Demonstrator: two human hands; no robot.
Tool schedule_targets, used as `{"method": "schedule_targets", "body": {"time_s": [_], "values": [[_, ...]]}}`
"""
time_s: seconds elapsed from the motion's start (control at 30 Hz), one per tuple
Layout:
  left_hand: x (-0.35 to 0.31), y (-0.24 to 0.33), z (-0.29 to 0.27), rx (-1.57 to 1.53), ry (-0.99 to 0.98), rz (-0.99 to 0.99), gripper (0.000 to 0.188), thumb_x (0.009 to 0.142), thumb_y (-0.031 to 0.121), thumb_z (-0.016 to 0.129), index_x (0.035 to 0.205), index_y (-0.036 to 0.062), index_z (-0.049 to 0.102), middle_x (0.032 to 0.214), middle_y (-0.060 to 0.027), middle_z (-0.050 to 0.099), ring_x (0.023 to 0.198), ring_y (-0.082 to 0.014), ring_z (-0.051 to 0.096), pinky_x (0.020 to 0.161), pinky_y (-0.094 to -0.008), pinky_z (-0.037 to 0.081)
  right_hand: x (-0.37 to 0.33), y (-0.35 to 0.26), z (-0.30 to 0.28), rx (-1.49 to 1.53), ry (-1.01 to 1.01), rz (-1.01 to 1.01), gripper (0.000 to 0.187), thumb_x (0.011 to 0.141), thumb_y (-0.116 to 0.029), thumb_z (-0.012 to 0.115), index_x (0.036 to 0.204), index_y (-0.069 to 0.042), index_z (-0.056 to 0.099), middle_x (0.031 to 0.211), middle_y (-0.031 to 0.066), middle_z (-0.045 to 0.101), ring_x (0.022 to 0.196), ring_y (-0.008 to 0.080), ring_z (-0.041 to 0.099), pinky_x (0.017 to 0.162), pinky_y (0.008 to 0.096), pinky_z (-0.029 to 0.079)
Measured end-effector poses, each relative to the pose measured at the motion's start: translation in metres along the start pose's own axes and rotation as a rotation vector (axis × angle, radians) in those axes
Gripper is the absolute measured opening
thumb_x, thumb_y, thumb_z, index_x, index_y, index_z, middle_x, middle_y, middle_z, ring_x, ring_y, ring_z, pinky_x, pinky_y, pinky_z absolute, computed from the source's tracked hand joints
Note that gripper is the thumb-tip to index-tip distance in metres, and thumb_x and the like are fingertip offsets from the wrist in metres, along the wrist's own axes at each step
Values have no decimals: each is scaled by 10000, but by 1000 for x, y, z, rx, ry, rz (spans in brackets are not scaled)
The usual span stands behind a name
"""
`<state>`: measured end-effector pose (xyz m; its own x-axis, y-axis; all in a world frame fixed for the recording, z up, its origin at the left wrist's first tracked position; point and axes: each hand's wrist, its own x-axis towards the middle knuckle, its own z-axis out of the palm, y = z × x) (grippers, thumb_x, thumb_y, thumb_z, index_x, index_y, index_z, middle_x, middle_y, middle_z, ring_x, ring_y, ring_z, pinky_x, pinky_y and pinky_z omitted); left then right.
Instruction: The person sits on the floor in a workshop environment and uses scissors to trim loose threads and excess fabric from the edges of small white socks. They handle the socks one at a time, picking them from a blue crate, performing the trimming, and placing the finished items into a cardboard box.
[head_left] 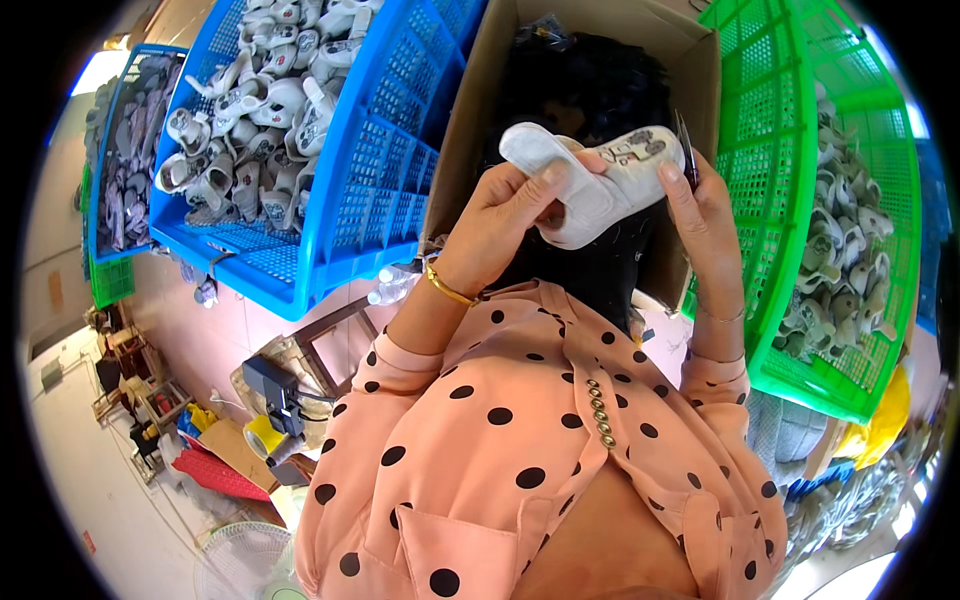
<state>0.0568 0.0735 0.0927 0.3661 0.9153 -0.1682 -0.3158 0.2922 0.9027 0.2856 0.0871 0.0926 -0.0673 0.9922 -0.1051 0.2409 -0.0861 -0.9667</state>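
Observation:
Both hands hold a small white shoe upper [597, 205] with a printed or stitched dark design on its toe, above an open cardboard box. My left hand [507, 212] pinches the heel and strap end between thumb and fingers. At the toe end, my right hand [708, 215] grips the upper with its thumb in front and the fingers mostly hidden behind. Tucked in that same hand is a slim, pointed dark metal tool [686, 150], which looks like thread snips; its handle is hidden by the hand.
Dark material fills the cardboard box [460, 130]. A blue crate [385, 150] of similar uppers stands left, a second blue crate [97, 215] beyond it. To the right is a green crate [770, 150] with more uppers. A fan [245, 555] and a plastic bottle [390, 290] are lower left.

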Motion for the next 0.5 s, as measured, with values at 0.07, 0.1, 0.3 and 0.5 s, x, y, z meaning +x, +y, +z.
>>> {"method": "schedule_targets", "body": {"time_s": [0.07, 0.1, 0.3, 0.5], "values": [[-4, 6, -8, 45, -18, -10, 347, 1014, 279, 496, 1183, 2, 621, 1110, -37, 650, 823, -70, 571, 689, -211, 448, 6, 3, 7, 71, -74, 69, 541, 896, -431, 673, 1159, 34, 589, 930, 13, 618, 831, 69, 518, 773, 227, 439], [-4, 8, -12, 48, -11, -2, 324, 1008, 276, 511, 1176, 27, 635, 1037, -19, 631, 796, -61, 542, 679, -202, 437, 10, 3, 13, 92, -68, 34, 523, 897, -413, 677, 1159, 31, 587, 937, 13, 618, 830, 69, 520, 771, 227, 441], [-15, 18, -38, 148, -6, 12, 240, 980, 165, 565, 1147, 6, 631, 1021, -1, 646, 797, -39, 519, 673, -197, 438, 23, -2, 35, 143, -179, 159, 435, 864, -241, 682, 1192, 24, 574, 978, 14, 623, 852, 67, 534, 779, 227, 449], [-57, 69, -63, 181, 251, 170, 135, 930, 65, 625, 1000, -33, 684, 939, -92, 709, 840, -117, 666, 771, -237, 533, 20, 27, 6, 365, -90, 434, 396, 834, -163, 617, 1189, 8, 589, 1055, 86, 658, 740, 80, 589, 590, 176, 439]]}}
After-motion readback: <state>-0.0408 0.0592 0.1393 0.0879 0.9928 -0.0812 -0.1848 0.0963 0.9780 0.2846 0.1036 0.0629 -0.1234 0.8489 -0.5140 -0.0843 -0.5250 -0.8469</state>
